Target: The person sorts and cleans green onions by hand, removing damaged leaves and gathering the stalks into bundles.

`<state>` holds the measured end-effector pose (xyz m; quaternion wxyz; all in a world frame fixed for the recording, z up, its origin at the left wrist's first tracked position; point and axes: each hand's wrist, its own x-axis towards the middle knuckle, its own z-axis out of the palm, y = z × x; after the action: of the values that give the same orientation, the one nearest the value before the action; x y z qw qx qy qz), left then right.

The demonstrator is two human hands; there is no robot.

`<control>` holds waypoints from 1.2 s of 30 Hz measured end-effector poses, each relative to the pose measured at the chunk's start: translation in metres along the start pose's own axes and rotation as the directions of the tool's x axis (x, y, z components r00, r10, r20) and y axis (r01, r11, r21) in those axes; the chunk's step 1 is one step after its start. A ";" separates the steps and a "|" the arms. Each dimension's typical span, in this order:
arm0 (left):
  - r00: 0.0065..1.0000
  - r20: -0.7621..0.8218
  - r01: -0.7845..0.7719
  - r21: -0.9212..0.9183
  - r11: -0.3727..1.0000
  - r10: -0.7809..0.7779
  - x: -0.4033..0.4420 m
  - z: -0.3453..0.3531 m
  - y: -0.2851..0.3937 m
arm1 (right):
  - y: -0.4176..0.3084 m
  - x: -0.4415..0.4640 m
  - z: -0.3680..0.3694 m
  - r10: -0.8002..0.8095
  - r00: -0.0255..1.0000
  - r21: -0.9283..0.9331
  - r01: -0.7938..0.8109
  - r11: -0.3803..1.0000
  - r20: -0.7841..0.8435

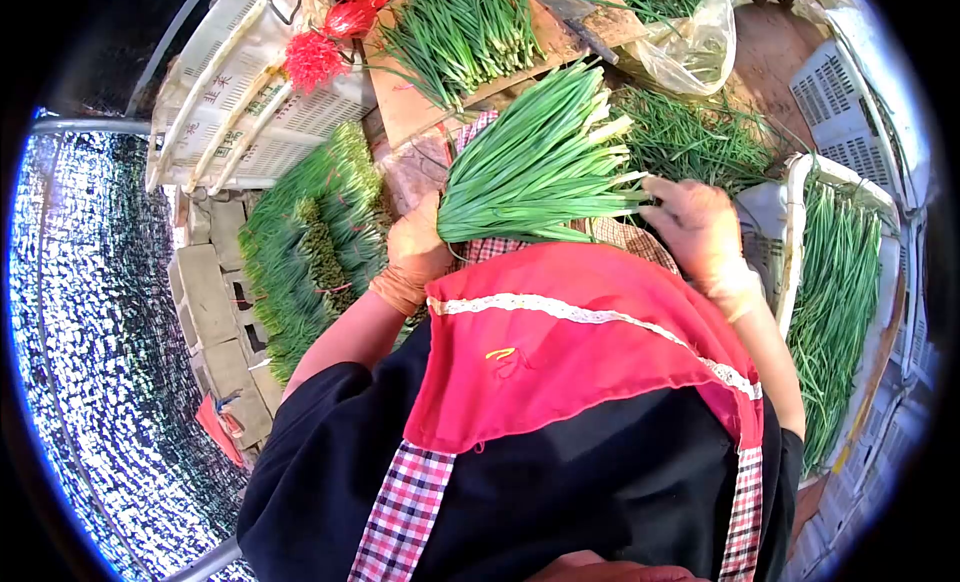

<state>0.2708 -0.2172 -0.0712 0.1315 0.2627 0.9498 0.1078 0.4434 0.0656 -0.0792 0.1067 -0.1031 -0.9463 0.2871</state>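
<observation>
A thick bunch of green chives (540,167) lies across my lap, its pale stem ends fanned toward the right. My left hand (418,242), in a thin orange glove, is closed around the leafy end. At the stem ends, my gloved right hand (700,227) has its fingers curled and pinched on the tips of a few stems; the fingertips are slightly blurred. A red apron (590,332) with a white lace strip covers my front just below the bunch.
More chives (465,32) lie on a wooden board (410,107) ahead. Tied bunches (320,232) stack at left beside white crates (230,112) and red ties (313,60). Loose chives (690,137) lie beyond my right hand. A filled crate (795,242) stands at right, near a plastic bag (695,57).
</observation>
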 end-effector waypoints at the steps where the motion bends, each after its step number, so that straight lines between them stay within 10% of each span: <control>1: 0.999 0.014 0.030 0.030 0.999 -0.031 -0.001 0.000 0.000 | -0.007 0.006 0.004 -0.006 0.996 -0.168 0.021 0.986 0.091; 5: 0.996 -0.003 0.089 0.043 0.995 -0.089 0.000 0.006 -0.007 | -0.005 0.010 0.028 -0.222 0.975 -0.328 0.213 0.920 0.010; 7: 0.997 -0.012 0.073 0.021 0.997 -0.073 0.000 0.005 -0.004 | -0.007 0.010 0.035 -0.239 0.970 -0.701 0.206 0.683 0.053; 12: 0.993 -0.049 -0.109 0.015 0.994 0.109 0.003 0.019 -0.024 | 0.001 0.009 0.001 -0.207 0.976 -0.537 0.211 0.817 0.070; 16: 0.998 0.065 0.008 0.046 0.999 -0.011 0.009 0.024 -0.031 | 0.088 -0.004 -0.037 0.271 0.963 -0.736 -0.183 0.651 0.000; 17: 0.997 0.076 0.000 0.056 0.998 -0.004 0.007 0.022 -0.029 | 0.107 0.006 -0.050 0.746 0.664 -0.702 -0.514 0.493 0.038; 20: 0.998 0.004 -0.061 0.060 0.996 0.061 0.004 0.019 -0.023 | 0.052 0.025 -0.048 0.292 0.948 -0.468 -0.318 0.824 -0.128; 23: 0.989 -0.088 -0.116 0.052 0.992 0.121 0.000 0.012 -0.012 | 0.006 0.063 -0.008 -0.274 0.929 -0.080 0.263 0.962 -0.250; 26: 0.990 -0.049 -0.128 0.073 0.989 0.132 -0.002 0.008 -0.014 | -0.008 0.081 0.000 -0.194 0.972 -0.468 0.235 0.852 0.136; 29: 0.983 -0.063 -0.173 -0.023 0.985 0.171 -0.006 0.000 -0.010 | 0.002 0.073 -0.006 -0.478 0.877 -0.417 0.420 0.806 -0.041; 36: 0.975 -0.086 -0.213 -0.084 0.974 0.206 -0.003 -0.002 -0.006 | -0.022 0.067 -0.001 -0.513 0.853 -0.402 0.440 0.803 -0.091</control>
<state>0.2700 -0.2239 -0.0705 0.0950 0.3506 0.9151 0.1750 0.3765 0.0651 -0.0567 0.2467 0.0934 -0.9629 0.0573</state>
